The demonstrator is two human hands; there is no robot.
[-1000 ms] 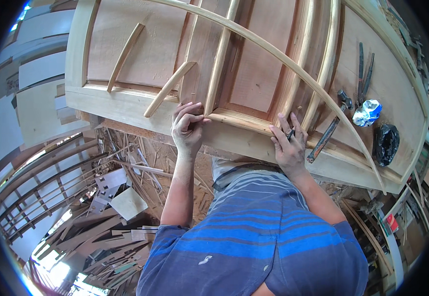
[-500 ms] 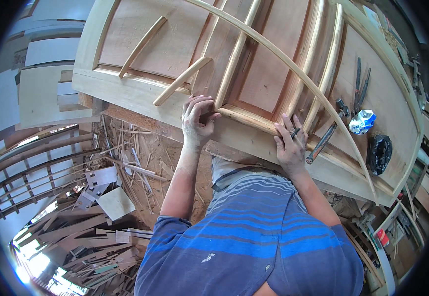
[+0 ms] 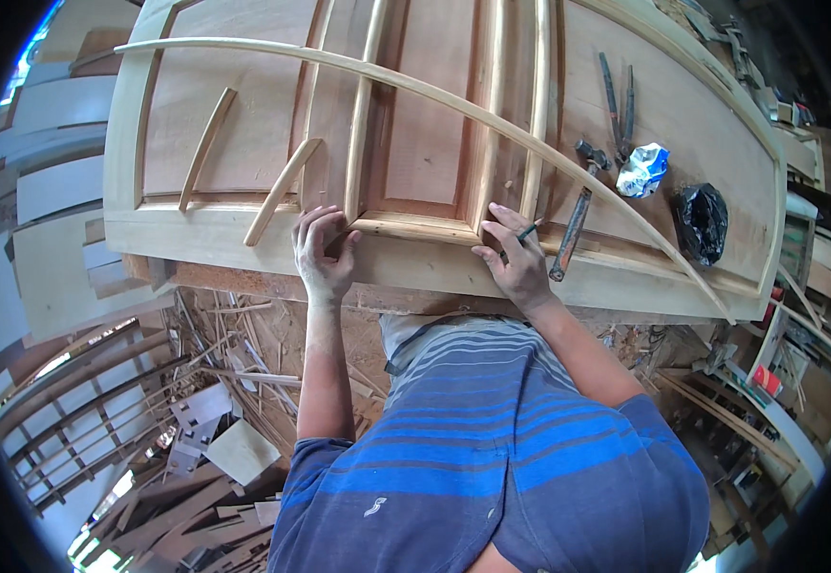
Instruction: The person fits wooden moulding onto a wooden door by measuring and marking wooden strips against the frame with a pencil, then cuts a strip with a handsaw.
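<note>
On a pale panelled wooden door [image 3: 191,134], my left hand [image 3: 325,253] curls its fingers at the lower left corner of the middle moulding [image 3: 415,229]. My right hand [image 3: 515,258] has its fingertips at the lower right corner, with a thin dark pencil-like stick [image 3: 530,229] between its fingers. A long curved wooden strip [image 3: 368,70] lies diagonally across the door, and two short strips [image 3: 282,191] rest on the left panel. Just right of my right hand lie a hammer [image 3: 573,229], two dark long tools [image 3: 616,105], a crumpled blue-and-white packet [image 3: 642,170] and a black plastic bag [image 3: 700,224].
Stacked boards [image 3: 62,239] and a slatted wooden frame [image 3: 72,420] stand at the left. Offcuts [image 3: 243,353] and sheet scraps [image 3: 243,444] litter the floor below the door's front edge. More timber pieces [image 3: 759,420] crowd the right side.
My view has turned, so the door now appears more level and farther left. My hands stay at the two corners of the middle moulding, with little visible movement relative to it.
</note>
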